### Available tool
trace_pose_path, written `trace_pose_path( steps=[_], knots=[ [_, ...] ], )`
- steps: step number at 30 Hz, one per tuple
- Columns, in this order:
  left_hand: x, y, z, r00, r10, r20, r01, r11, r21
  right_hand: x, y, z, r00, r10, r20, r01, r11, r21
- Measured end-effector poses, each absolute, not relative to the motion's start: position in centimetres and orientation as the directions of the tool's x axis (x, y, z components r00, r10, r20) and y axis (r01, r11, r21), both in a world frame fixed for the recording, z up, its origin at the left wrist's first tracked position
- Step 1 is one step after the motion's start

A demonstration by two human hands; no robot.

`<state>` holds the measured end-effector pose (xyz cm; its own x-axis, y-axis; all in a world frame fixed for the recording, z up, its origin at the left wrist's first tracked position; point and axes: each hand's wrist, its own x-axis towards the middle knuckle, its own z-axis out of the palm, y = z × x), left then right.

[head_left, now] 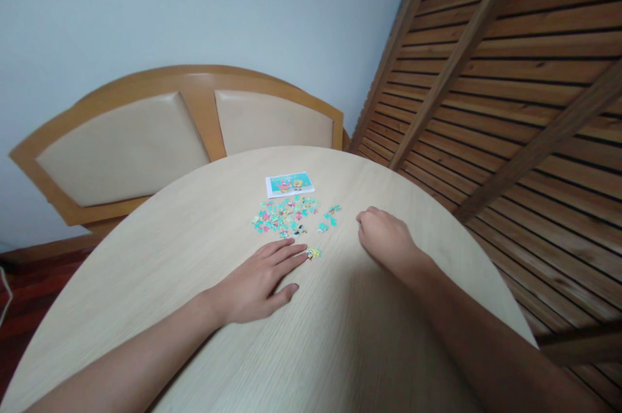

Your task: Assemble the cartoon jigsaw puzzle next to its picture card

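My left hand (pixel 260 280) lies flat on the table, fingers stretched out. Its fingertips touch or nearly touch a small cluster of yellowish jigsaw pieces (pixel 314 253). Beyond it spreads a loose pile of turquoise, pink and yellow jigsaw pieces (pixel 279 215). A few more turquoise pieces (pixel 330 218) lie apart, to the right of the pile. My right hand (pixel 386 235) rests on the table to the right of these, its fingers curled under; whether anything is in them is hidden. Behind the pile lies a picture card (pixel 291 185) with cartoon figures on turquoise.
The round, pale wood table (pixel 194 238) fills the lower view. A wooden bench back with cream padded panels (pixel 131 144) stands behind it, against a pale wall (pixel 218 4). At the right, close to the table's edge, rises a slatted wooden partition (pixel 486 108).
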<state>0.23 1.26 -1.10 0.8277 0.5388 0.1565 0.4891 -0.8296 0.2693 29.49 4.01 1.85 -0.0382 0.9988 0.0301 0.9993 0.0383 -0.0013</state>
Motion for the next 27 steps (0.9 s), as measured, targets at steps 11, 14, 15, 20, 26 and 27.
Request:
trace_pose_path(
  steps=[11,14,15,20,26,27],
  knots=[
    [0.3,1.2,-1.1,0.82,0.547,0.165,0.486,-0.82,0.302,25.3,0.9,1.7,-0.407,0.912,-0.05,0.908,0.398,-0.13],
    [0.3,1.3,-1.1,0.82,0.548,0.166,0.486,-0.82,0.302,25.1,0.5,2.5,-0.366,0.928,-0.076,0.912,0.34,-0.23],
    [0.3,1.3,-1.1,0.82,0.549,0.164,0.489,-0.819,0.301,25.1,0.4,2.9,-0.349,0.933,-0.084,0.914,0.32,-0.248],
    [0.4,1.2,-0.9,0.822,0.551,0.147,0.497,-0.818,0.291,25.6,0.1,3.9,-0.269,0.956,-0.116,0.934,0.229,-0.275],
    [0.4,1.2,-1.0,0.822,0.547,0.161,0.487,-0.82,0.299,25.7,0.5,3.0,-0.336,0.931,-0.138,0.876,0.255,-0.41],
    [0.4,1.2,-1.0,0.823,0.546,0.156,0.488,-0.82,0.298,25.6,0.5,2.8,-0.373,0.919,-0.13,0.851,0.283,-0.442]
  ],
)
